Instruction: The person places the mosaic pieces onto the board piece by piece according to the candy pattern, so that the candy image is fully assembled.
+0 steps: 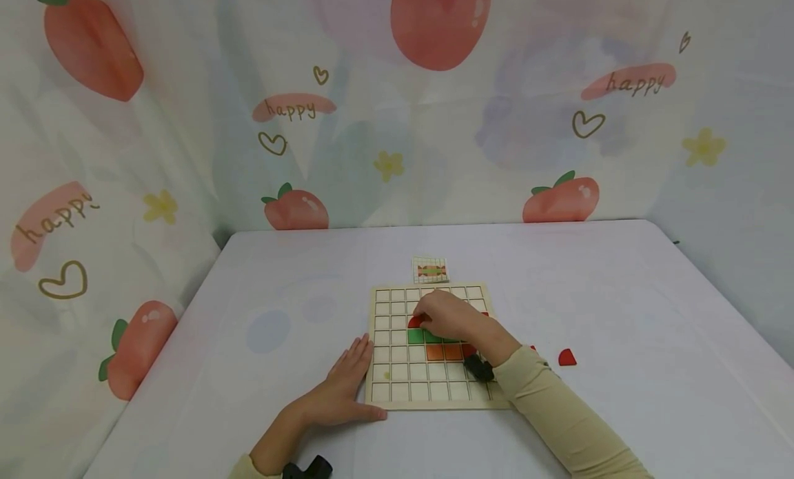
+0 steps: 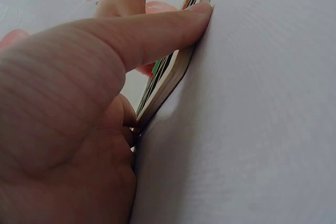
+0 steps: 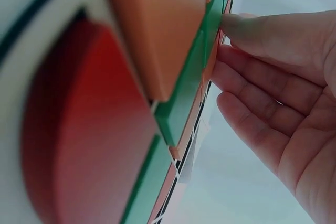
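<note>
A wooden grid board (image 1: 380, 389) lies on the table with coloured pieces in its squares. My left hand (image 1: 338, 389) rests at its left edge with straight fingers, and the thumb touches the near left corner. Over the board's upper middle, my right hand (image 1: 449, 317) pinches a red curved piece (image 1: 414, 322) at the left end of the pattern; the fingers hide part of it. Below that piece runs a row of green pieces (image 1: 428, 336), then orange pieces (image 1: 444, 352). Up close in the right wrist view are a red rounded piece (image 3: 100, 129) and an orange piece (image 3: 163, 30).
A pattern card (image 1: 431, 271) lies just beyond the board's far edge. To the right is a loose red piece (image 1: 567, 358); another red bit (image 1: 532, 347) shows partly behind the right sleeve. A printed cloth (image 1: 409, 120) hangs behind the white table (image 1: 279, 286).
</note>
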{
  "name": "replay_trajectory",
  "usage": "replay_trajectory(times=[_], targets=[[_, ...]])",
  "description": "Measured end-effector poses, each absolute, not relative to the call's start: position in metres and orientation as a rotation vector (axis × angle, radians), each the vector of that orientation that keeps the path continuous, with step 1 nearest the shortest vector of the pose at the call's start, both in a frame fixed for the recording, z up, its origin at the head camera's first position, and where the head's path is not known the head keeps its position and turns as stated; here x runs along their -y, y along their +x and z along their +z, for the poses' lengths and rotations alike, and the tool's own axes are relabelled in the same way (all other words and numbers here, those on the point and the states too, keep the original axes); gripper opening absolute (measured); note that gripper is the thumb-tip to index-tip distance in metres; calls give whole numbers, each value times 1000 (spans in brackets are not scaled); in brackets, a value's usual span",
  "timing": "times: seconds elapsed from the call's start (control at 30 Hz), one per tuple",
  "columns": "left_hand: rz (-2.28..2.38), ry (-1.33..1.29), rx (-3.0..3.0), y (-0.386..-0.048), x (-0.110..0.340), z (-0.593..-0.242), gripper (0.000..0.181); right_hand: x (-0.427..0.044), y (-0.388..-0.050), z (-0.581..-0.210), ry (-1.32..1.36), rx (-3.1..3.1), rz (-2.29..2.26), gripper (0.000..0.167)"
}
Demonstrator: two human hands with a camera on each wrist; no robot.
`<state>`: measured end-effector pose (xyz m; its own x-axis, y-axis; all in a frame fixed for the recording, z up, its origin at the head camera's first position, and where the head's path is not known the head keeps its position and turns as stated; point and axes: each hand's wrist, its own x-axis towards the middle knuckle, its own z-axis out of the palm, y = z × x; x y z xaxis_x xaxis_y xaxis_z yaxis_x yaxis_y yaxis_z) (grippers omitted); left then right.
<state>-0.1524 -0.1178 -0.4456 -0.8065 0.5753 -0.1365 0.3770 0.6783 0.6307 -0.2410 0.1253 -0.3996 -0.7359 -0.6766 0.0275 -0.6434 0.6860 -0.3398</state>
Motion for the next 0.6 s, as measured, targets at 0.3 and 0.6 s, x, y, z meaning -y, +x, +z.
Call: replay_trajectory(times=[0.3,0.6], targets=[[859,725,-2571,-151,116,-443,111,-135,-239,-394,-1138,-2805,-555,8],[845,721,-2581,-152,115,-445,112,-146,-229,-385,-906,-2828,-566,15]])
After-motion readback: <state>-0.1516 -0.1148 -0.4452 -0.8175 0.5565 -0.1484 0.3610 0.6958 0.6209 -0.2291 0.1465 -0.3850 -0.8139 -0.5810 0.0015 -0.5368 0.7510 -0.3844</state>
